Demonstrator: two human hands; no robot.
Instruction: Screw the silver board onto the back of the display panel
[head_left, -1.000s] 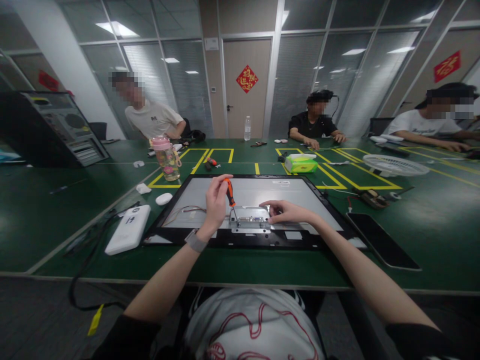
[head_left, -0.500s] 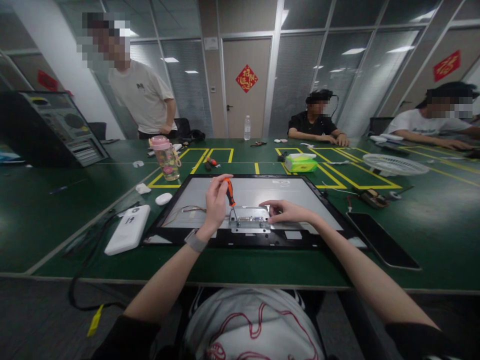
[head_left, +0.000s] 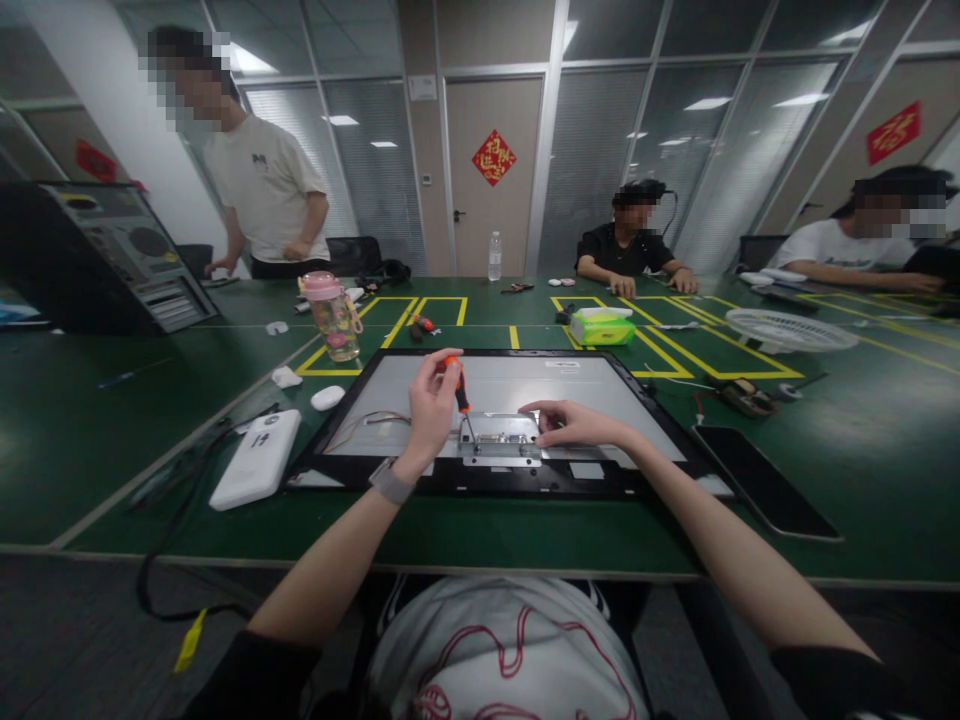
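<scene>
On the monitor panel [head_left: 525, 380]: one screwdriver [head_left: 457, 386], one metal bracket [head_left: 500, 440].
Raised left hand [head_left: 431, 405] pinches the upright screwdriver in its fingers; right hand [head_left: 574, 425] lies flat, fingers together on the metal bracket's end.

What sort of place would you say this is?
Probably an electronics repair or assembly workroom: a long green table marked with yellow work zones, an opened monitor being worked on with a screwdriver held in the left hand, and a computer case at the left.
</scene>
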